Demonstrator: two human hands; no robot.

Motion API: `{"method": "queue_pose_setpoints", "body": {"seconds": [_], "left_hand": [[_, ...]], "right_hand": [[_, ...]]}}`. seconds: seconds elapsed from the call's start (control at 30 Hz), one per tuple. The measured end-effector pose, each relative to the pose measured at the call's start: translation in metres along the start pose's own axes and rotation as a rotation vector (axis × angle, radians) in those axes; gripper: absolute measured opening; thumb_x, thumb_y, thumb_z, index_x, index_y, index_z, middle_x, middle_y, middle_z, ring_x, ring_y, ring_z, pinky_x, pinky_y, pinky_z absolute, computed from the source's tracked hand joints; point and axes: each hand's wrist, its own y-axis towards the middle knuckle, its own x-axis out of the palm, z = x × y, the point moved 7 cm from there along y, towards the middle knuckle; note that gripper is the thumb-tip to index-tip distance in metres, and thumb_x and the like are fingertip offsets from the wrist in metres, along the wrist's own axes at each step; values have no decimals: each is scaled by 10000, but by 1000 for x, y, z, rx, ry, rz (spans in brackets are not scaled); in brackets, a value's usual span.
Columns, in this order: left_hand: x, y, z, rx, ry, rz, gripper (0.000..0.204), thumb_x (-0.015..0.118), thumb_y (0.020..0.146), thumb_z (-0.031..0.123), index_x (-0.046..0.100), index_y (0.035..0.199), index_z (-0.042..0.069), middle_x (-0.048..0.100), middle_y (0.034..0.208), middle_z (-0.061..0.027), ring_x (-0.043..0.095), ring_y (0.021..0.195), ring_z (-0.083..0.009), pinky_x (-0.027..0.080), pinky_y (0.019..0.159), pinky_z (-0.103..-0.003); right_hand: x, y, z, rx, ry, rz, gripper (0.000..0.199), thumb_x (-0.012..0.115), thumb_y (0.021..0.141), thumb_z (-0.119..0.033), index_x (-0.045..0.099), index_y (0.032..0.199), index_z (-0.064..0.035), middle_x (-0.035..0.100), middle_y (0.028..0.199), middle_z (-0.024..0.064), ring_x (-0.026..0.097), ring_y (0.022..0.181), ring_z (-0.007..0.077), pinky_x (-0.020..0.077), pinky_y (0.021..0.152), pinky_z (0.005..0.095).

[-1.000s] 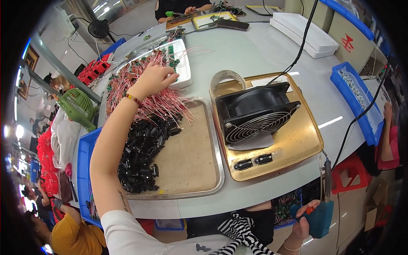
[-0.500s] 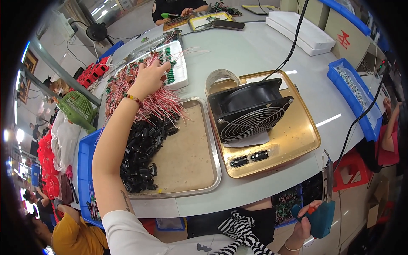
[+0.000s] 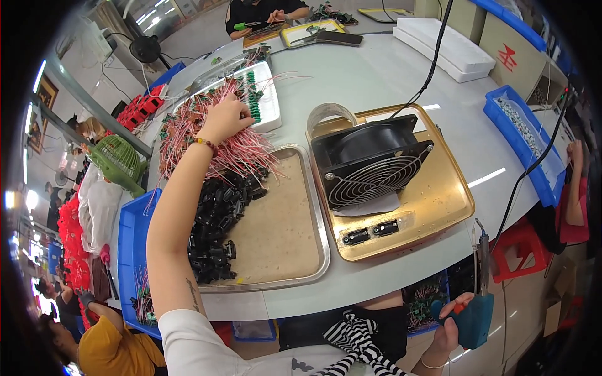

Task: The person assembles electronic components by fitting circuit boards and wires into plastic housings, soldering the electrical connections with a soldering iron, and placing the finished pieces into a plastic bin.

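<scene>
My left hand (image 3: 226,119) reaches over a heap of small circuit boards with red and white wires (image 3: 244,149), beside the far left white foam tray (image 3: 270,103). Its fingers are curled down together at the boards; what they pinch, if anything, is hidden. Low at the right, away from the table, my right hand (image 3: 446,329) is wrapped round the handle of a teal soldering gun (image 3: 475,321), its metal tip pointing upward. Green boards stand in a row (image 3: 253,94) in the foam tray. Under the wires, black plastic housings (image 3: 216,219) fill the left side of a metal tray (image 3: 323,254).
A black fan (image 3: 373,163) stands on a golden tray (image 3: 439,219), with two black housings (image 3: 371,232) in front and a tape roll (image 3: 329,113) behind. Its cord rises across the table. A blue bin (image 3: 523,144) holds small parts at the right. A co-worker's hands (image 3: 276,15) work opposite.
My left hand has drawn slightly nearer over the wired boards, and its fingers have curled closer together. The right hand keeps the soldering gun in nearly the same place.
</scene>
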Motion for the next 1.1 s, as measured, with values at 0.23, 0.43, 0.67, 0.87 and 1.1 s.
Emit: {"method": "queue_pose_setpoints", "body": {"seconds": [0.23,0.43,0.67,0.87,1.1], "left_hand": [[6,8,-4,-27,-20,-22,97,680,702,180,706,796,179,547,1022,-81,565,963,-288,386,830,-589],[-1,0,15,165,65,140,77,649,709,116,683,724,183,516,988,-66,572,928,-250,350,877,-593],[0,2,34,293,413,164,68,638,720,97,672,694,150,511,972,-62,560,949,-228,304,934,-579],[-4,0,26,303,323,207,55,627,732,117,663,697,140,509,963,-49,548,949,-220,314,902,-529],[-28,-2,-9,57,-92,255,107,656,768,236,646,828,148,520,1085,-40,505,1079,-228,320,886,-500]], "right_hand": [[0,-2,1,-13,10,-17,501,670,708,-161,445,1123,9,475,1021,125,516,657,136,422,600,229],[-6,-3,1,-3,18,18,514,677,704,-167,440,1123,15,477,1025,130,519,657,132,429,608,231],[-6,-4,1,0,33,10,498,663,701,-143,448,1121,15,479,1026,132,521,657,139,427,608,231],[-7,-6,-1,-8,41,16,486,657,701,-131,454,1117,15,478,1025,133,518,657,142,424,607,235],[-8,-3,1,-40,71,-25,481,637,701,-123,462,1126,22,473,1027,137,515,650,149,421,602,240]]}}
